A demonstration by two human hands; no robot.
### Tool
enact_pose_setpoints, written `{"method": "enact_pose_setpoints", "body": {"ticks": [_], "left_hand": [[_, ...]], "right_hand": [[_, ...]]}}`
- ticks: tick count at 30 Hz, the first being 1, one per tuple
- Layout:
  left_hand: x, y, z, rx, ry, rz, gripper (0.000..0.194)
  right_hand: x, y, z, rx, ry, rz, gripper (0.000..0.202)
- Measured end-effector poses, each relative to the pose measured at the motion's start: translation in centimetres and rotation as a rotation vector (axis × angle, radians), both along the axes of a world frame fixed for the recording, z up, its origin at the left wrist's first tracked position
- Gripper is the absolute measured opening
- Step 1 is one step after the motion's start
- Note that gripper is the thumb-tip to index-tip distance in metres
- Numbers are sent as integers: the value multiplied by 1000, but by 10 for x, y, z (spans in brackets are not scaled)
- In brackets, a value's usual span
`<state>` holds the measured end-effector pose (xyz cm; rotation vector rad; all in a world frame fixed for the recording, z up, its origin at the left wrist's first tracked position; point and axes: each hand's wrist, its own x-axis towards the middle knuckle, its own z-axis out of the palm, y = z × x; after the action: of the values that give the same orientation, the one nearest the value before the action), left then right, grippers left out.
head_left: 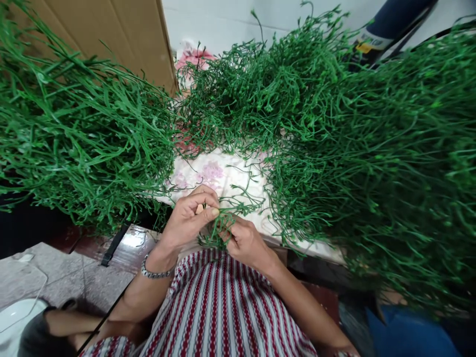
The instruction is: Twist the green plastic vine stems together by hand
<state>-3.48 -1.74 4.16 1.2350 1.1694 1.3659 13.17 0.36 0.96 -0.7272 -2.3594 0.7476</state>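
My left hand (pixel 191 215) is closed in a pinch, thumb against forefinger, on a few thin green plastic plant stems (pixel 238 204). Close beside it, my right hand (pixel 243 240) has its fingers curled round the lower part of the same small bunch. Loops of the stems show between the two hands, and some tips stick out to the right over the cloth. Both hands are at the front edge of the table, just above my lap. The right fingertips are partly hidden by the stems.
A floral cloth (pixel 230 171) covers the table. Large heaps of green plastic stems lie at the left (pixel 85 134), back (pixel 267 89) and right (pixel 390 163). A cardboard box (pixel 130 39) stands at the back left, a dark blue cylinder (pixel 390 22) at the back right. Another person's leg (pixel 74 322) is at lower left.
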Motion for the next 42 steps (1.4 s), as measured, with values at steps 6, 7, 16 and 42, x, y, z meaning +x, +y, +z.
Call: {"method": "enact_pose_setpoints", "body": {"ticks": [6, 7, 16, 42], "left_hand": [[-6, 0, -6, 53, -125, 35, 6], [-7, 0, -7, 52, -140, 33, 6], [-5, 1, -10, 66, -145, -3, 9], [23, -2, 11, 59, 35, -77, 5]], "right_hand": [[27, -4, 30, 27, 26, -16, 26], [34, -3, 37, 64, 76, -59, 29], [52, 27, 57, 242, 101, -222, 15], [32, 29, 44, -297, 367, 3, 27]]}}
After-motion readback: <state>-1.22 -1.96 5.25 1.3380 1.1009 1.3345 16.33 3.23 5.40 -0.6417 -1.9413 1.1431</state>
